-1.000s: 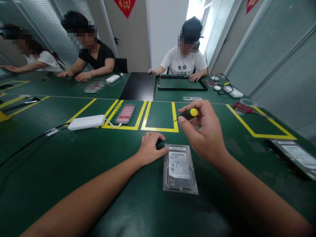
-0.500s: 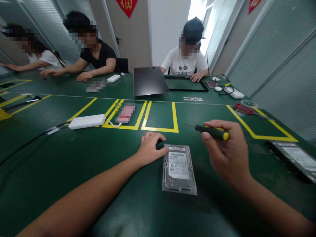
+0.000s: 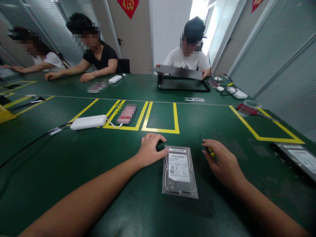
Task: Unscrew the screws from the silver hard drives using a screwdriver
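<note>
A hard drive [image 3: 179, 171] with a white label lies flat on the green table, its long side pointing away from me. My left hand [image 3: 151, 149] rests on the table beside its far left corner, fingers apart and the thumb tip touching the drive's edge. To the right of the drive, my right hand [image 3: 219, 158] is closed around a screwdriver [image 3: 211, 152]. Only a bit of its yellow and dark handle and the thin shaft show; my fingers hide the rest. The shaft points away from me, apart from the drive.
Another hard drive [image 3: 300, 158] lies at the right edge. A white power strip [image 3: 89, 122] with a black cable and a blurred phone [image 3: 127, 114] lie left of centre. Yellow tape [image 3: 160, 130] marks the table. Opposite, a person [image 3: 189, 61] handles a dark panel [image 3: 180, 71] over a black frame.
My right hand has lowered and turned, swinging the screwdriver from pointing left to pointing away. My left hand stays at the drive. The person opposite has moved the dark panel right, over the frame.
</note>
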Tool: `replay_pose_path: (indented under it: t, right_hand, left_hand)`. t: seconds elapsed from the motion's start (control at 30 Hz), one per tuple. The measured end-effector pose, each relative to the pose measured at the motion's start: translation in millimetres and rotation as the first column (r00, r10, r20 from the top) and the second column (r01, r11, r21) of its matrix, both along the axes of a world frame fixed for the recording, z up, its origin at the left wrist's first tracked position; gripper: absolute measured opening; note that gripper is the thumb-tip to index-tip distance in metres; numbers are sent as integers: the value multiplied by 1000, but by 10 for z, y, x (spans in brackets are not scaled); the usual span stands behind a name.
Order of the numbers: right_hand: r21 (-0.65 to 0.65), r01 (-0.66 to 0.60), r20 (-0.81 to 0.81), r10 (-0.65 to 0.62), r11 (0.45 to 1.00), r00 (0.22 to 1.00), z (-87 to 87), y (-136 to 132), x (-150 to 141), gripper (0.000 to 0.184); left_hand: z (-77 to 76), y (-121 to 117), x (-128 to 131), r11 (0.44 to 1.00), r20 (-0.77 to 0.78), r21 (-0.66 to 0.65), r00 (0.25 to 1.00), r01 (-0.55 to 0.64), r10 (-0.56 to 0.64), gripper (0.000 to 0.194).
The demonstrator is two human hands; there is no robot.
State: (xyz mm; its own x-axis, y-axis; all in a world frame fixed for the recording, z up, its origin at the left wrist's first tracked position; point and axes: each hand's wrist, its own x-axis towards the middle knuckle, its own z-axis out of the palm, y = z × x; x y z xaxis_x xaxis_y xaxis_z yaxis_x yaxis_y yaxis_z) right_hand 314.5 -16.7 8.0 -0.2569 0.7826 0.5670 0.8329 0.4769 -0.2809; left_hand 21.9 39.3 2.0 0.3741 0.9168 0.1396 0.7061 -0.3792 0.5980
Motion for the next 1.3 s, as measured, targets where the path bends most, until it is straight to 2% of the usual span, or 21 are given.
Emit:
replay_pose_path:
  t: [0.23, 0.37, 0.57, 0.63, 0.73, 0.83, 1.07, 1.17, 1.3]
  right_hand:
    - [-69, -2, 129, 11, 998, 992, -121, 0, 35, 30]
    - [-120, 17, 211, 8, 993, 977, -82, -1, 60, 33]
    - [-101, 25, 390, 17, 995, 920, -16, -39, 67, 35]
    - [-96, 32, 455, 15, 995, 891, -6, -61, 74, 38]
    - [-71, 16, 536, 25, 997, 844, 13, -95, 90, 39]
    - [-45, 9, 593, 19, 999, 805, 39, -121, 95, 38]
    - [-33, -15, 676, 33, 999, 736, 51, -134, 119, 45]
    - [-21, -19, 699, 29, 1000, 715, 33, -134, 149, 46]
    - [-29, -8, 707, 26, 1000, 706, 31, -141, 165, 50]
  left_hand:
    - [-16, -7, 11, 999, -6, 41, 1000, -4, 5, 36]
    - [-10, -42, 27, 996, -6, 86, 1000, 3, -2, 32]
    - [-13, -85, 37, 985, 20, 170, 1000, -17, 14, 17]
    - [-1, -106, 36, 977, 68, 213, 998, 0, -15, 15]
    - [18, -148, 39, 955, 158, 283, 978, 87, -136, 24]
    - [19, -186, 53, 917, 190, 355, 947, 181, -260, 25]
    - [28, -257, 69, 804, 110, 459, 874, 378, -474, 17]
    - [49, -299, 78, 728, 50, 455, 801, 513, -596, 16]
    - [52, -352, 114, 596, -24, 417, 664, 686, -748, 33]
